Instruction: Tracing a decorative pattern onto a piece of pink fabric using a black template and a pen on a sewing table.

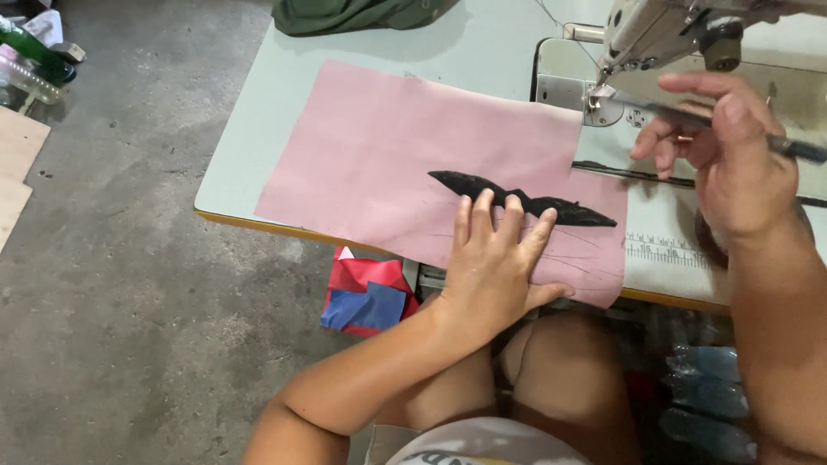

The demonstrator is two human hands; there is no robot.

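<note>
While a black bat-shaped patch (522, 199) lies on pink cloth (413, 155) atop the table (250, 138), the left hand (495, 263) presses it with flat, spread fingers; the right hand (732, 151) pinches a pen (758, 133).

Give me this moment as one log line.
left hand: flat on pink fabric, fingertips at black strip | right hand: holds pen-like tool near sewing machine

Left hand (494, 258) flat, fingers spread, right hand (732, 155) raised, grip closed
</note>
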